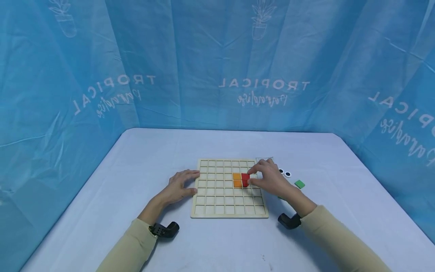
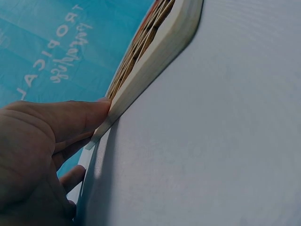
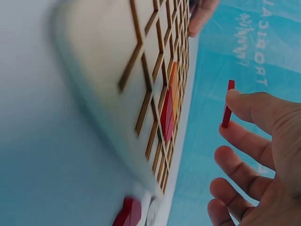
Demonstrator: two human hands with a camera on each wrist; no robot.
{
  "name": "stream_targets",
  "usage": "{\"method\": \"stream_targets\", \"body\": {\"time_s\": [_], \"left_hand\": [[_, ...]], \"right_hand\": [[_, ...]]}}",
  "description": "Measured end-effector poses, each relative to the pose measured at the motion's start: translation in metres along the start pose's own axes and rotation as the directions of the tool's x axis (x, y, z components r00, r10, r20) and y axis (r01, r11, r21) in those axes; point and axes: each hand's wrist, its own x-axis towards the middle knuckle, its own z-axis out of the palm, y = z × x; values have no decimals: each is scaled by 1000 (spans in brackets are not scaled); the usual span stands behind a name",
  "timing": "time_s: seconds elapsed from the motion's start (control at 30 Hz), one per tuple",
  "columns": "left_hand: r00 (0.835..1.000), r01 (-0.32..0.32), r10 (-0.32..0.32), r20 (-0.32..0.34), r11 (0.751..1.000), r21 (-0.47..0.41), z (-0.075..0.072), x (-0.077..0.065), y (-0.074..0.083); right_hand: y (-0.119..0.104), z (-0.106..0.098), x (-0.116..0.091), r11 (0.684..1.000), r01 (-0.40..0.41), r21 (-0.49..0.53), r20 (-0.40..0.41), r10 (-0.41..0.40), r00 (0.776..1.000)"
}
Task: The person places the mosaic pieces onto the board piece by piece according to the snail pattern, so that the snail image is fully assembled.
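Observation:
A pale wooden grid board (image 1: 229,216) lies on the white table. My right hand (image 1: 272,179) is over its right part and pinches a thin red tile (image 3: 228,104) between thumb and index finger, the other fingers loosely bent. On the board, orange tiles (image 1: 237,180) sit in the grid, with a red tile (image 3: 167,115) beside them in the right wrist view. At the board's left edge, my left hand (image 1: 178,187) rests with fingers spread. Its thumb (image 2: 87,117) touches the rim in the left wrist view.
Right of the board lie a green tile (image 1: 300,184) and black-and-white eye discs (image 1: 287,174). More green shows under the right wrist. A blurred red piece (image 3: 128,213) lies near the board's edge in the right wrist view. Blue printed curtains (image 1: 217,45) surround the table (image 1: 153,147).

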Motion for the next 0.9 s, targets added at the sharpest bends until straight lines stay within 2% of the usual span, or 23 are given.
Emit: {"method": "stream_targets", "body": {"time_s": [0.4, 0.67, 0.9], "left_hand": [[1000, -3, 3, -3, 1000, -4, 0, 0, -1], [1000, -12, 12, -5, 1000, -14, 0, -1, 0], [1000, -13, 13, -9, 1000, -9, 0, -2, 0]], "right_hand": [[-18, 29, 45, 999, -23, 24, 98, 21, 995], [-18, 41, 55, 999, -15, 43, 137, 9, 991], [-16, 44, 57, 1000, 25, 0, 139, -24, 990]]}}
